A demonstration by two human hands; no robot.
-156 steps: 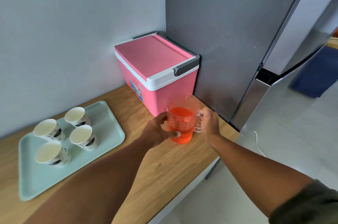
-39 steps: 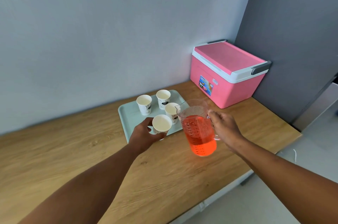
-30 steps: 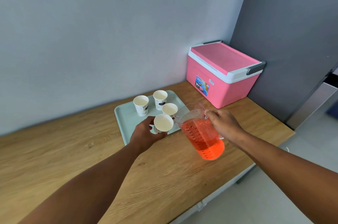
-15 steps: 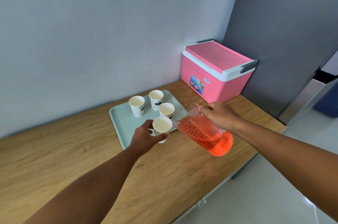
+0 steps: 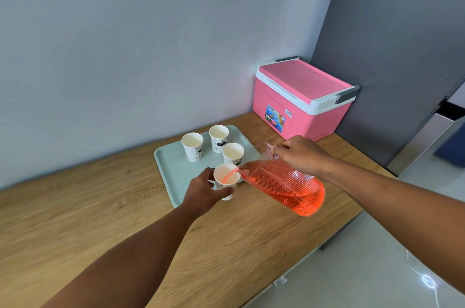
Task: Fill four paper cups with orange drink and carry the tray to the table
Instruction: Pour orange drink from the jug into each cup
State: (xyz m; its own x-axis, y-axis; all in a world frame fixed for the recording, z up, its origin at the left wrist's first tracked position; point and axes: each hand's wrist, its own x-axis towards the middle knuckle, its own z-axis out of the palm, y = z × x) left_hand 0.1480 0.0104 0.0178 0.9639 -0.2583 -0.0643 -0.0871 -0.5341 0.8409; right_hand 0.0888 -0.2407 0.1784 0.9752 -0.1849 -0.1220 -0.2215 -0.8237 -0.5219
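Note:
A pale green tray (image 5: 171,169) lies on the wooden counter (image 5: 100,227) near the wall. Three white paper cups stand on it, looking empty: one at the left (image 5: 192,146), one at the back (image 5: 219,138), one at the right (image 5: 233,154). My left hand (image 5: 205,192) grips a fourth paper cup (image 5: 226,180) at the tray's front edge. My right hand (image 5: 299,154) holds a clear plastic jug (image 5: 286,185) of orange drink by its handle, tipped steeply to the left. A thin orange stream runs from its spout into the held cup, which has a little drink in it.
A pink cooler box (image 5: 302,99) with a closed lid stands at the counter's back right, against a dark grey fridge side (image 5: 390,43). The counter's front edge runs diagonally at the lower right, with pale floor tiles (image 5: 377,270) beyond it.
My right hand carried the jug from beside the cooler to the tray and tipped it further; drink now flows into the cup. My left hand took hold of the front cup.

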